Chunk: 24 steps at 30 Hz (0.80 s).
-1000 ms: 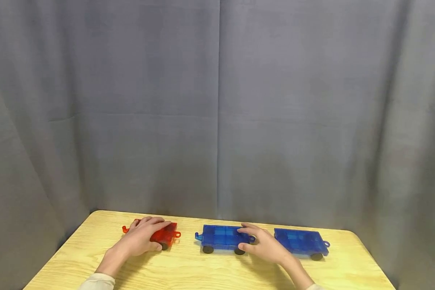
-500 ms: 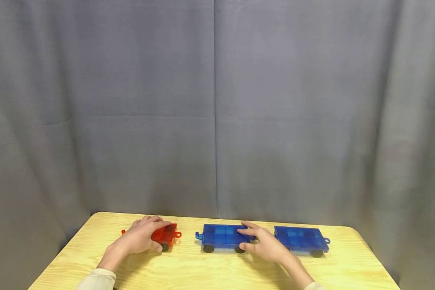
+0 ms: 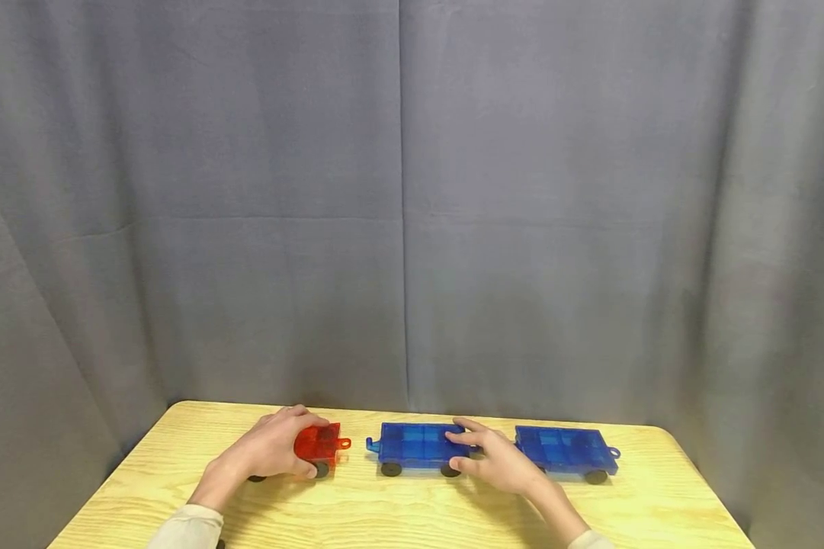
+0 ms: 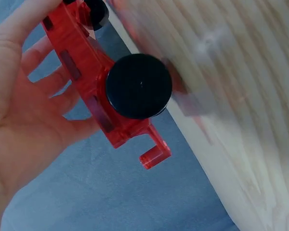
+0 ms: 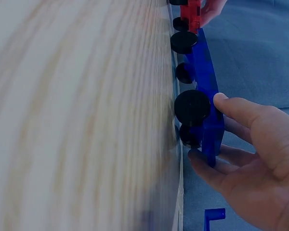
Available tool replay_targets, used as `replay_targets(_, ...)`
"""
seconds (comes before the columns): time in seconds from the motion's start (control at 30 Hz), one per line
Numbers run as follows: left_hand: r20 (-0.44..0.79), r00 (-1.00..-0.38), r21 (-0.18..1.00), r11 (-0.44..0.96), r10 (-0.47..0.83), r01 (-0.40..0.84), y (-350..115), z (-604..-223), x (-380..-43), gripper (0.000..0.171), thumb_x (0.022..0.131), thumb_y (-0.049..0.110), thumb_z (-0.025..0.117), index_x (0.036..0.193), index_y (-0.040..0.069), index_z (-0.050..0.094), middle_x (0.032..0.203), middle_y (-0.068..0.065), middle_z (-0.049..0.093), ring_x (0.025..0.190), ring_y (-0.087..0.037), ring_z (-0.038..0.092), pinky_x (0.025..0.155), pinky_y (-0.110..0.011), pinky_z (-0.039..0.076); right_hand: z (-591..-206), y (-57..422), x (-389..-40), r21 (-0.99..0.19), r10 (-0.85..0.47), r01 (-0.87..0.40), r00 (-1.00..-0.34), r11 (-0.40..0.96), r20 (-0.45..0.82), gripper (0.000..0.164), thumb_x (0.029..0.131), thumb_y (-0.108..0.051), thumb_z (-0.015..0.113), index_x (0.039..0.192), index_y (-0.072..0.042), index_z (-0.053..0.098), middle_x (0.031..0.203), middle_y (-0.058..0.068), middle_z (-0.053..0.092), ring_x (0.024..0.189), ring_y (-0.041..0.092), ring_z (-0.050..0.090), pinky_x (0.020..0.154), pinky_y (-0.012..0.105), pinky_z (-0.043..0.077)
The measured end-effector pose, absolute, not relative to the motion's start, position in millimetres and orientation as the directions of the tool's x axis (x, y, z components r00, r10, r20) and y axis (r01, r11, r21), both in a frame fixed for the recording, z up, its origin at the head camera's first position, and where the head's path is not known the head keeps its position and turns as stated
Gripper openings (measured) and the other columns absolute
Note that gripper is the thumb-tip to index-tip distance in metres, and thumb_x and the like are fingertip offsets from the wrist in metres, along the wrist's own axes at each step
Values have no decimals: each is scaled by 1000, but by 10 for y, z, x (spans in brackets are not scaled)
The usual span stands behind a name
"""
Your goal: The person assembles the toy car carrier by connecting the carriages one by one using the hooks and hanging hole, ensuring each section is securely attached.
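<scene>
My left hand (image 3: 270, 450) grips a red see-through toy train car (image 3: 315, 442), thumb on the near side and fingers over the far side. The left wrist view shows its black wheel (image 4: 139, 86) and the hook (image 4: 155, 154) at one end. My right hand (image 3: 497, 461) holds the right end of a blue toy train car (image 3: 415, 442) between thumb and fingers. Its hook (image 3: 372, 444) points at the red car's ring (image 3: 344, 444), a small gap between them in the head view. My palms hide part of each car.
Just right of my right hand stands a second blue toy train car (image 3: 569, 448), its hook (image 5: 215, 214) close to that hand in the right wrist view. All sit near the back edge of a light wooden table (image 3: 357, 518). Grey curtains (image 3: 412, 229) hang behind and at both sides.
My left hand has moved slightly right with the red car, narrowing the gap to the blue car. The red car's left hook is now hidden in the head view. My right hand stays on its car.
</scene>
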State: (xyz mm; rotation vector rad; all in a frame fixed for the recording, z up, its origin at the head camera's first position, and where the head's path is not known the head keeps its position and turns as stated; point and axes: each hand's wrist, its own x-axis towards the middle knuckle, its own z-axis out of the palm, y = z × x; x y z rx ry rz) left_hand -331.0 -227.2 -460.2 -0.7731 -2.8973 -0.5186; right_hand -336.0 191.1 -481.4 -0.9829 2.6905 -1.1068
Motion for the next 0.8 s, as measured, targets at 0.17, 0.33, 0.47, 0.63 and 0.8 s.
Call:
replay_targets(0.17, 170, -858, 345, 787, 484, 512, -2224, -4576, -3315, 70, 66, 33, 93, 130, 17, 66, 113, 4, 57, 94, -19, 57, 84, -45, 49, -4816, 1909, -3368, -662, -583, -527, -796, 533, 165, 52, 101, -28, 67, 141, 3, 58, 157, 25, 35, 138, 46, 41, 100, 53, 46)
replay_targets(0.33, 161, -853, 381, 766, 496, 517, -2170, -4544, -3308, 69, 67, 30, 93, 128, 18, 64, 108, 6, 53, 91, -17, 57, 78, -40, 51, -4823, 1912, -3359, -672, -588, -520, -794, 527, 154, 51, 101, -28, 66, 142, 3, 57, 158, 25, 33, 138, 46, 40, 101, 53, 46)
replay_targets(0.47, 167, -841, 379, 754, 515, 537, -2105, -4515, -3304, 67, 69, 34, 93, 127, 20, 63, 107, 6, 53, 89, -16, 56, 76, -38, 51, -4822, 1912, -3340, -672, -581, -514, -800, 534, 151, 51, 101, -28, 66, 142, 2, 57, 158, 24, 33, 139, 46, 39, 102, 54, 45)
replay_targets(0.63, 183, -829, 350, 753, 529, 557, -2045, -4484, -3327, 66, 68, 35, 94, 125, 21, 62, 107, 6, 52, 87, -16, 54, 73, -37, 49, -4824, 1908, -3326, -678, -576, -502, -805, 537, 140, 51, 101, -28, 66, 142, 1, 57, 159, 23, 32, 139, 46, 38, 102, 54, 44)
replay_targets(0.8, 195, -817, 319, 753, 542, 576, -2001, -4469, -3374, 66, 67, 34, 93, 123, 21, 62, 106, 5, 53, 89, -16, 52, 78, -43, 44, -4806, 1905, -3316, -683, -571, -498, -808, 534, 142, 52, 101, -28, 66, 142, 1, 57, 159, 23, 32, 139, 46, 38, 102, 54, 44)
